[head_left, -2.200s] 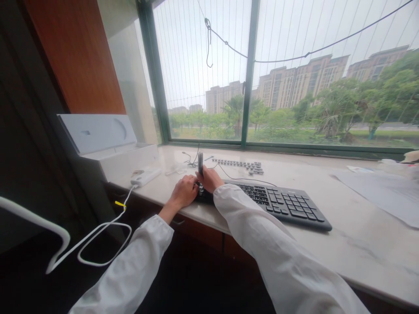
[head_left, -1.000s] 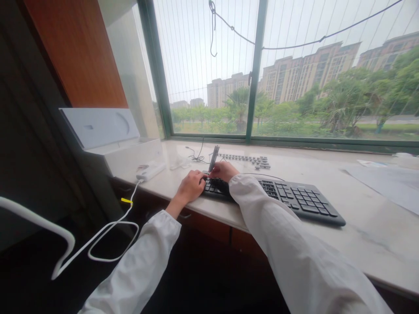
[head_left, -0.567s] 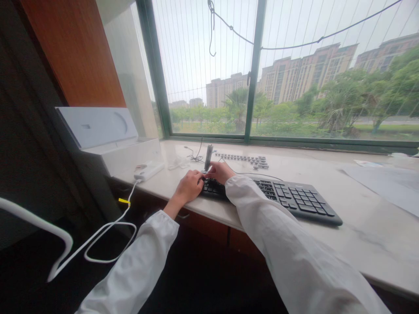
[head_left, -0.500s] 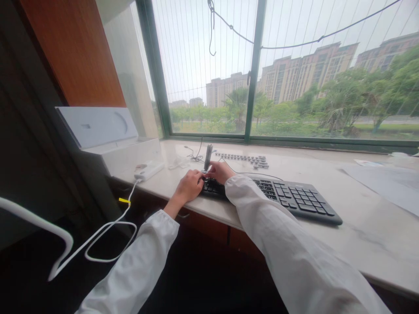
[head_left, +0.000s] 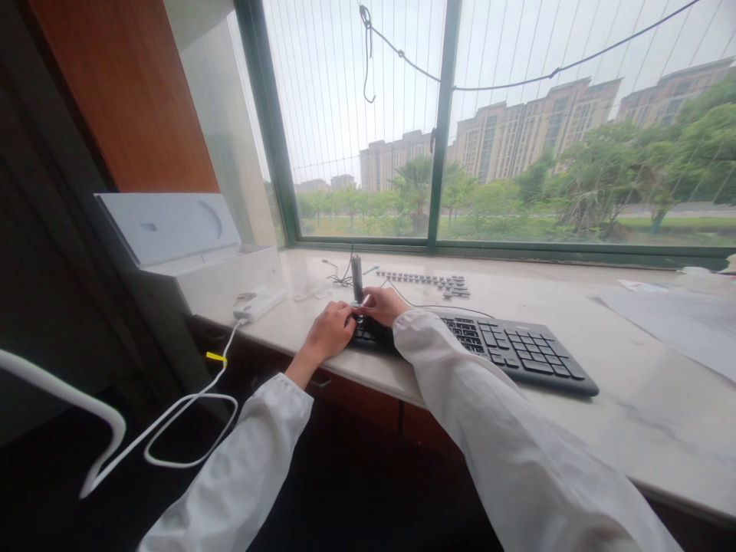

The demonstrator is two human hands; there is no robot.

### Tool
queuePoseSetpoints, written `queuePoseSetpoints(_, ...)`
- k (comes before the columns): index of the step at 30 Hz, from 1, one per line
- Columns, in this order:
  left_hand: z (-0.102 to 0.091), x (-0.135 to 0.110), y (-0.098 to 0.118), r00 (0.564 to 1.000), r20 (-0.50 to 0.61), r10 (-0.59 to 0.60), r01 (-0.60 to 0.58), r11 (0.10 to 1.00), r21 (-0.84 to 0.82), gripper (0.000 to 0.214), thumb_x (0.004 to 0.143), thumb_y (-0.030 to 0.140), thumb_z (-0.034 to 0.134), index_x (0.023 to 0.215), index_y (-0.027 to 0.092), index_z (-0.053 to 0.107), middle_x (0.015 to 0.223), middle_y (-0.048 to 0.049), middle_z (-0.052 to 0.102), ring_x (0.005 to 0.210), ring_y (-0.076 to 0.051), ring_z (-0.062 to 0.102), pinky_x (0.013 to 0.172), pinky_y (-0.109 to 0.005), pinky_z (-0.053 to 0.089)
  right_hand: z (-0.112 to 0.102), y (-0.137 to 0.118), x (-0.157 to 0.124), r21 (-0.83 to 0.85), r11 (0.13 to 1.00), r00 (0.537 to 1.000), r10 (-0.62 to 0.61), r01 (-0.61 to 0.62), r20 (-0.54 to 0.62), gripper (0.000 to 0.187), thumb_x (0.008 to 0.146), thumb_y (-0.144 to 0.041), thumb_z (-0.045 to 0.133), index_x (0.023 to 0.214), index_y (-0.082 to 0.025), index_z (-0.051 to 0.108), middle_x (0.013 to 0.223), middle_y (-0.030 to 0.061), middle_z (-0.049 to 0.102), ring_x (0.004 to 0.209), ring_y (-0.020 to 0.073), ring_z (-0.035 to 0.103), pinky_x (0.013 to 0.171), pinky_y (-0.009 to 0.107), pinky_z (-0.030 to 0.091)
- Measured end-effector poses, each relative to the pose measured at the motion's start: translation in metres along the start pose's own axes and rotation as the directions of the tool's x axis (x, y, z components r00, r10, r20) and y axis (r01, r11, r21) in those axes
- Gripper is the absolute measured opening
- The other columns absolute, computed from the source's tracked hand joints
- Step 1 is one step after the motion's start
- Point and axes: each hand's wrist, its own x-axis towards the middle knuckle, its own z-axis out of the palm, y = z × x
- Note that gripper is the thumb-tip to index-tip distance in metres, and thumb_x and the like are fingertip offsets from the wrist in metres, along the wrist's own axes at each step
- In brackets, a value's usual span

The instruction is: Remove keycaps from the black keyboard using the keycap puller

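A black keyboard (head_left: pixel 506 349) lies on the pale stone windowsill (head_left: pixel 603 399). My right hand (head_left: pixel 384 303) is closed on a slim grey tool (head_left: pixel 357 277) that stands upright over the keyboard's left end. My left hand (head_left: pixel 330 330) rests curled on the keyboard's left edge, its fingertips against the keys beside the tool. Both arms wear white sleeves. A row of loose black keycaps (head_left: pixel 428 282) lies behind the keyboard, near the window.
A white power strip (head_left: pixel 257 303) with a white cable (head_left: pixel 184 414) hanging off the sill sits left of my hands. An open white box (head_left: pixel 189 245) stands at the far left. Thin wires (head_left: pixel 339 277) lie by the window. Papers (head_left: pixel 678 326) lie at the right.
The tool in my right hand has swung from leaning right to standing upright. Both hands stay at the keyboard's left end; the view has shifted slightly.
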Motion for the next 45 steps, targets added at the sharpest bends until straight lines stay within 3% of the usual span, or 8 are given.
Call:
queuePoseSetpoints(4,0.000,0.000,0.000,1.000,0.001,-0.014,0.014,1.000,-0.019,0.026,0.087,0.018,0.045,0.104,0.020,0.065,0.103,-0.0071,0.063,0.105,-0.023,0.052,0.096,-0.035,0.044,0.000,-0.006,-0.002,-0.073,0.997,0.998,0.012,-0.016,-0.057,0.020,0.082,-0.040,0.064,0.086,-0.020,0.065,0.072,-0.0002,0.069,0.066,0.0123,0.062,0.061,0.021,0.040)
queuePoseSetpoints(13,0.001,0.004,-0.006,1.000,0.003,0.006,-0.005,0.997,-0.082,0.023,0.087,0.019,0.047,0.097,0.020,0.067,0.101,-0.0066,0.065,0.103,-0.023,0.054,0.095,-0.036,0.044,0.011,-0.017,-0.004,-0.238,0.971,0.980,-0.014,-0.035,-0.198,0.016,0.085,-0.032,0.055,0.092,-0.018,0.060,0.081,0.0047,0.069,0.074,0.0171,0.063,0.064,0.024,0.039)
queuePoseSetpoints(20,0.000,0.017,-0.023,0.998,0.059,0.026,-0.012,0.973,-0.232,0.022,0.086,0.028,0.052,0.094,0.020,0.072,0.099,-0.0058,0.068,0.094,-0.020,0.060,0.086,-0.034,0.048,0.014,-0.020,-0.005,-0.257,0.959,0.979,0.068,-0.117,-0.190,0.034,0.089,-0.050,0.048,0.097,-0.018,0.058,0.084,0.0086,0.070,0.080,0.0216,0.064,0.068,0.027,0.040)
queuePoseSetpoints(26,0.004,0.027,-0.038,0.987,0.125,0.098,-0.046,0.930,-0.364,0.029,0.084,0.043,0.058,0.094,0.021,0.073,0.095,-0.0048,0.069,0.089,-0.019,0.061,0.078,-0.028,0.049,0.015,-0.021,-0.002,-0.238,0.956,0.963,0.110,-0.170,-0.245,0.027,0.088,-0.041,0.049,0.098,-0.018,0.059,0.084,0.0087,0.069,0.078,0.0211,0.064,0.064,0.026,0.038)
queuePoseSetpoints(30,0.007,0.028,-0.041,0.988,0.099,0.116,-0.067,0.914,-0.400,0.031,0.084,0.046,0.058,0.093,0.020,0.073,0.093,-0.0049,0.069,0.088,-0.017,0.060,0.076,-0.027,0.048,0.013,-0.023,-0.001,-0.207,0.955,0.959,0.164,-0.213,-0.230,0.020,0.082,-0.035,0.053,0.090,-0.020,0.062,0.081,0.0067,0.069,0.075,0.0196,0.063,0.061,0.025,0.036)
queuePoseSetpoints(35,0.011,0.028,-0.044,0.988,0.091,0.125,-0.074,0.897,-0.435,0.029,0.083,0.044,0.060,0.094,0.021,0.073,0.091,-0.0046,0.068,0.086,-0.017,0.060,0.076,-0.026,0.048,0.007,-0.025,0.001,-0.148,0.971,0.963,0.155,-0.190,-0.219,0.018,0.081,-0.036,0.051,0.081,-0.021,0.062,0.077,0.0046,0.069,0.068,0.0178,0.061,0.058,0.024,0.036)
queuePoseSetpoints(39,0.012,0.028,-0.047,0.990,0.084,0.113,-0.064,0.892,-0.448,0.030,0.082,0.044,0.062,0.095,0.020,0.073,0.093,-0.0056,0.069,0.087,-0.018,0.060,0.076,-0.027,0.048,0.006,-0.031,0.008,-0.236,0.958,0.980,0.125,-0.160,-0.153,0.022,0.083,-0.034,0.049,0.077,-0.020,0.064,0.076,0.0067,0.069,0.071,0.0199,0.063,0.059,0.026,0.036)
queuePoseSetpoints(45,0.012,0.028,-0.047,0.986,0.080,0.144,-0.088,0.872,-0.481,0.030,0.081,0.044,0.064,0.093,0.019,0.074,0.095,-0.0071,0.070,0.088,-0.019,0.060,0.074,-0.027,0.047,0.017,-0.034,0.010,-0.377,0.899,0.969,0.164,-0.225,-0.188,0.030,0.087,-0.035,0.043,0.101,-0.017,0.062,0.089,0.0104,0.071,0.081,0.0233,0.066,0.064,0.027,0.037)
